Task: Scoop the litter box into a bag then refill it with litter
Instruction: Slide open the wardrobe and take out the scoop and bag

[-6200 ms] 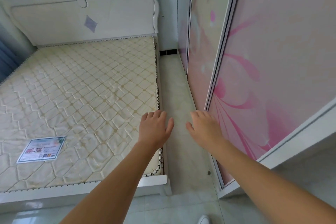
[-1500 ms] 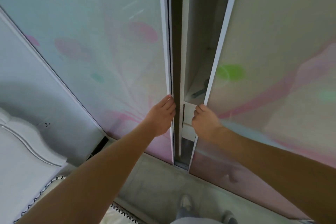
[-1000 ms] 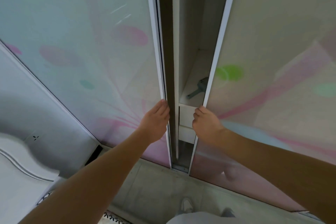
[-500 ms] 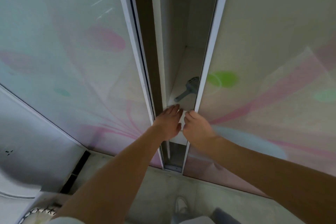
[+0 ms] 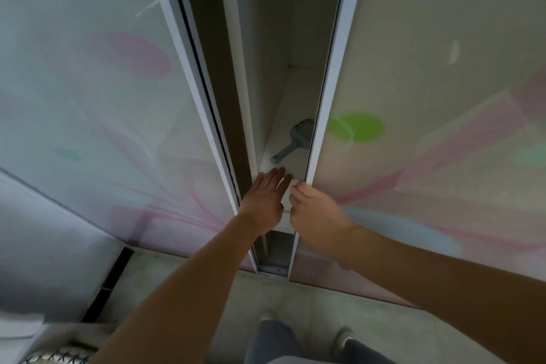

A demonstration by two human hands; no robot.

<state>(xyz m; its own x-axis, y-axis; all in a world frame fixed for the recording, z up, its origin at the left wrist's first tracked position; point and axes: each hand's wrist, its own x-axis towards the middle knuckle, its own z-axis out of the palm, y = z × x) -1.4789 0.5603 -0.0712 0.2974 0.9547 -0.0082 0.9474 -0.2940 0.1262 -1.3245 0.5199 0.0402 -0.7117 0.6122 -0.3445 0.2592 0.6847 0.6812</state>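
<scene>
A grey litter scoop [image 5: 292, 142] lies on a white shelf [image 5: 291, 115] inside a wardrobe, seen through the narrow gap between two sliding doors; its head is partly hidden behind the right door [image 5: 428, 127]. My left hand [image 5: 266, 198] reaches into the gap with straight fingers at the shelf's front edge, just short of the scoop's handle. My right hand [image 5: 316, 210] has its fingers curled round the white edge of the right door. No litter box, bag or litter is in view.
The left sliding door [image 5: 97, 97] has a pale flower print and stands slid aside. Grey tiled floor [image 5: 295, 298] lies below, with my feet [image 5: 339, 334] on it. A mattress corner [image 5: 56, 357] shows at the bottom left.
I walked from the bed to the wardrobe. The left door slid further left, widening the gap. My left hand left that door's edge and moved into the opening towards the shelf.
</scene>
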